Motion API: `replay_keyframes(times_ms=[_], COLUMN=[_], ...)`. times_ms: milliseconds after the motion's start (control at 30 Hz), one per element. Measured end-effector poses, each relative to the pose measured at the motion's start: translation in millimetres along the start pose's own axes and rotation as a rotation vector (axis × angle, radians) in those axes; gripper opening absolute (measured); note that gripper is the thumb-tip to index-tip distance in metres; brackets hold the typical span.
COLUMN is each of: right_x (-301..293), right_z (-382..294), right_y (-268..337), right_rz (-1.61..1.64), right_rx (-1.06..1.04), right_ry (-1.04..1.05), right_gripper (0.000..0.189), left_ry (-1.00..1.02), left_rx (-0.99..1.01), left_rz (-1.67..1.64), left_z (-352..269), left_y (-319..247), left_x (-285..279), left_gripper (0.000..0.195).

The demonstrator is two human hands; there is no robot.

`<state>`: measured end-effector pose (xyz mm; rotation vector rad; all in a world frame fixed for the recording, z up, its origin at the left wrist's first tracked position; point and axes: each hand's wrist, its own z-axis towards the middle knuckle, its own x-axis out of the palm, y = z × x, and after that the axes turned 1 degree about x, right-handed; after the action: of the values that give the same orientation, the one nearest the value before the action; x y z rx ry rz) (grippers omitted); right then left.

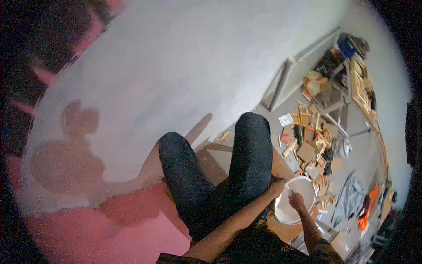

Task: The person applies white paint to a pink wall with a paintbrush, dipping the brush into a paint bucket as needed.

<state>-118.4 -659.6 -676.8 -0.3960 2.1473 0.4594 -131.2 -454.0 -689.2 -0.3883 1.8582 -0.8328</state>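
Note:
A white plastic bucket [280, 216] stands to my right, beside my thigh, and its inside looks pale. My left hand [279, 188] reaches across my lap and grips the bucket's near rim. Inside the bucket's mouth is my right hand [296, 200], its fingers curled. Something small and pale shows by those fingers, too blurred to name, and I cannot tell whether the hand holds it. My knees, in dark trousers [252, 148], are bent towards the wall.
Before me is a wall, white [197, 66] above and pink [132, 231] below, with my shadow on it. A heap of wood offcuts [306, 150] covers the floor to the right. Beyond lie a grey sheet [349, 198], an orange cloth [369, 208] and a metal frame [341, 109].

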Motion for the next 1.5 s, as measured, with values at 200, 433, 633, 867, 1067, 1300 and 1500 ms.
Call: replay_keyframes(times_ms=[200,433,633,867,1067,1300,1500], right_x=[6,47,65,15,-14,2,-18], right_z=[-28,-32,-5,4,-17,-5,-5], right_y=[-8,-49,-45,8,22,12,46], right_rz=[-0.296,-0.449,0.880,-0.067,0.002,0.180,0.221], right_rx=[-0.075,-0.107,0.490,0.115,0.466,0.340,0.274], right_ry=[-0.397,0.125,0.155,0.137,0.205,-0.033,-0.193], right_gripper=[0.033,0.027,0.024,0.033,0.053,0.052,0.040], left_ry=[-0.054,-0.335,-0.024,0.020,0.016,0.156,0.216], left_rx=[0.066,0.057,-0.044,-0.001,-0.020,0.047,-0.041], left_rz=[0.237,-0.101,-0.304,-0.023,-0.154,-0.098,-0.170], left_z=[15,17,30,22,19,17,23], left_y=[8,9,16,17,17,15,15], left_x=[6,-7,5,16,-6,-18,-6], left_gripper=[0.039,0.050,0.057,0.069,0.038,0.042,0.033])
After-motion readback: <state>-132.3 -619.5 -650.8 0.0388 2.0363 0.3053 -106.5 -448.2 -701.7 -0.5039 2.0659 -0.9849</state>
